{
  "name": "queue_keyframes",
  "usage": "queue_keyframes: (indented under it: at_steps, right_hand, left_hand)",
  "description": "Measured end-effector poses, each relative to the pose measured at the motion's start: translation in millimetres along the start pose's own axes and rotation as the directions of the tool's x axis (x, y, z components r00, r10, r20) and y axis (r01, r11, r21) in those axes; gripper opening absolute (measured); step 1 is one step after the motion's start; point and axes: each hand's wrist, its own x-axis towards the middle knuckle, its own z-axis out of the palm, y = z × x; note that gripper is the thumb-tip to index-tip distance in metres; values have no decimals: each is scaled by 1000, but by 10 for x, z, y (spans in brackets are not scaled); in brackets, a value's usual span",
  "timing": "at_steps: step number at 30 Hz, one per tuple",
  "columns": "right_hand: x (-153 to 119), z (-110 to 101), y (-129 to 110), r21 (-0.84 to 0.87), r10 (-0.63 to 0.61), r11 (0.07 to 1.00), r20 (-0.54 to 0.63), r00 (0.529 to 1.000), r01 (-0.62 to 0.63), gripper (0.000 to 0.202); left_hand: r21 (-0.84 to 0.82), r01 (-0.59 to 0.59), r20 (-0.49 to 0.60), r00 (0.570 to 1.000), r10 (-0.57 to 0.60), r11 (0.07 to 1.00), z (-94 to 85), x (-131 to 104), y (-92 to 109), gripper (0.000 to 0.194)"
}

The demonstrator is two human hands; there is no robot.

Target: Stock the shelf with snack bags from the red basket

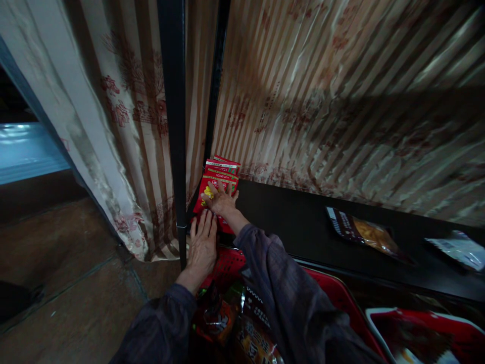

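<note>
Several red snack packets point(223, 170) with yellow and green print lie overlapped in a row at the left end of a black shelf point(273, 202). My right hand point(222, 199) rests on the front packets with its fingers spread. Just below it, my left hand point(203, 243) lies flat with fingers stretched out, its fingertips at the near edge of the packets. Under my forearms stands a red basket point(333, 288) holding several bagged snacks, among them a dark bag with pale lettering point(254, 323) and an orange-and-black bag point(215, 316).
A black post point(174, 126) rises close by my left hand. Patterned curtains point(295, 101) hang behind the shelf and to the left. Farther right on the shelf lie a brown snack pack point(366, 232) and a white packet point(460, 248). A second red basket point(428, 323) stands at lower right.
</note>
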Motion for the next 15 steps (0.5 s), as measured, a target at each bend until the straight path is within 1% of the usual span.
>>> queue_keyframes:
  at_steps: [4, 9, 12, 15]
  right_hand:
    - [-8, 27, 0, -1, -6, 1000, -25, 1000, 6, 65]
    - [-20, 23, 4, -7, -26, 1000, -39, 999, 26, 62]
    - [-54, 8, 10, -30, -49, 998, -91, 995, 46, 60]
    - [-126, -32, 17, -39, -77, 997, -176, 981, 71, 56]
  left_hand:
    - [21, 5, 13, 1000, -5, 1000, 64, -7, -18, 52]
    - [1, 5, 13, 1000, -5, 1000, 74, -13, -20, 54]
    - [-14, 16, 10, 1000, -16, 1000, 68, -12, -18, 52]
    - [-27, 11, 14, 1000, -11, 1000, 48, -14, -2, 52]
